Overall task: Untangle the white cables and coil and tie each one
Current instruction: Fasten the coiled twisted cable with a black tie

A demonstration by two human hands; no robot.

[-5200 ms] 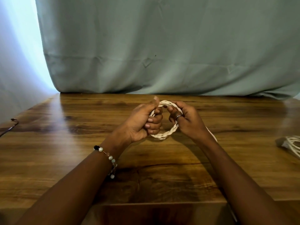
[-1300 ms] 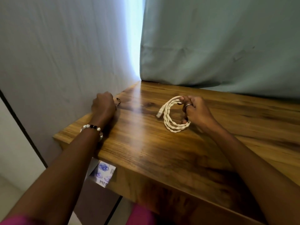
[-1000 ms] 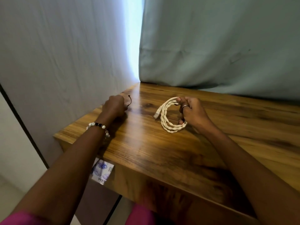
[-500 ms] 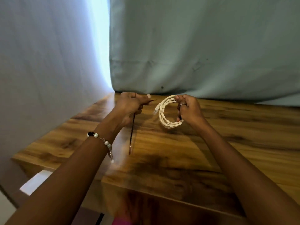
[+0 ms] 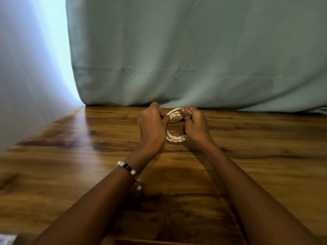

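Left hand (image 5: pixel 153 124): pinches dark tie (image 5: pixel 175 122) at coil's 9 o'clock.
Right hand (image 5: pixel 194 125): grips white cable coil (image 5: pixel 177 137), held above table (image 5: pixel 247 138).
Technique: cinch the tie snugly across all loops.

glossy wood table (image 5: pixel 70 165), matt cloth curtain (image 5: pixel 194 50).

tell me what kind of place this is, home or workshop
Probably a home or makeshift recording spot, not a workshop: a bare wooden table stands against a hanging grey-green curtain, with daylight showing beside it. No tools visible.
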